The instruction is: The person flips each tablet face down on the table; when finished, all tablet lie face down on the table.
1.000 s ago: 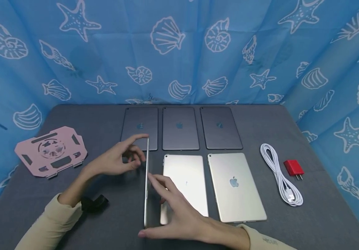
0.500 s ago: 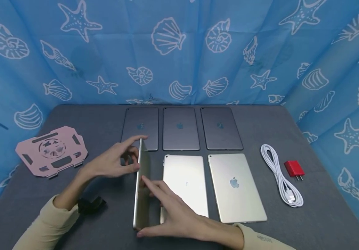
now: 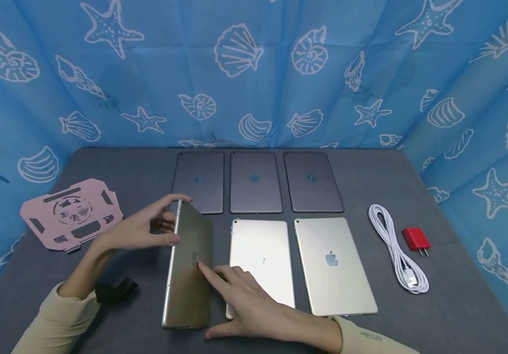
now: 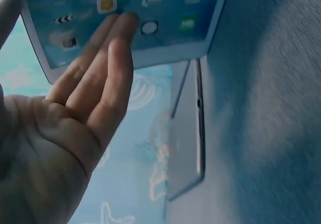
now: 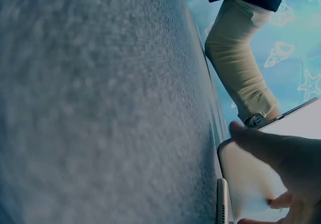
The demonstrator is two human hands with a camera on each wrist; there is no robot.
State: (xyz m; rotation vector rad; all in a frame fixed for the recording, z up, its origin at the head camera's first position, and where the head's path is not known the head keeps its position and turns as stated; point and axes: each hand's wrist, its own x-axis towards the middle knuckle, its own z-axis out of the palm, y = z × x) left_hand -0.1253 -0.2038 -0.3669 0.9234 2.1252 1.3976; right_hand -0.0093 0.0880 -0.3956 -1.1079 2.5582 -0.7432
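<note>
In the head view, a gold tablet (image 3: pixel 188 292) stands tilted on its long edge, its back towards the right. My left hand (image 3: pixel 134 230) grips its upper left part, index finger over the top corner and thumb at the side edge. The left wrist view shows the tablet's lit screen (image 4: pixel 170 20) with app icons, and curled fingers before it. My right hand (image 3: pixel 255 305) touches the tablet's back with the index fingertip; its thumb lies lower, off the bottom corner. Immediately right lie a silver tablet (image 3: pixel 264 246) and a gold tablet (image 3: pixel 342 280), backs up.
Three dark grey tablets, the left one (image 3: pixel 198 172), middle one (image 3: pixel 255 189) and right one (image 3: pixel 313 191), lie in the back row. A pink stand (image 3: pixel 50 209) is at left. A coiled white cable (image 3: pixel 393 250) and red charger plug (image 3: pixel 415 238) lie at right.
The gripped tablet has moved left and tipped from edge-on, so its back now shows. My left hand has moved left with it; the right thumb has come away from its bottom corner.
</note>
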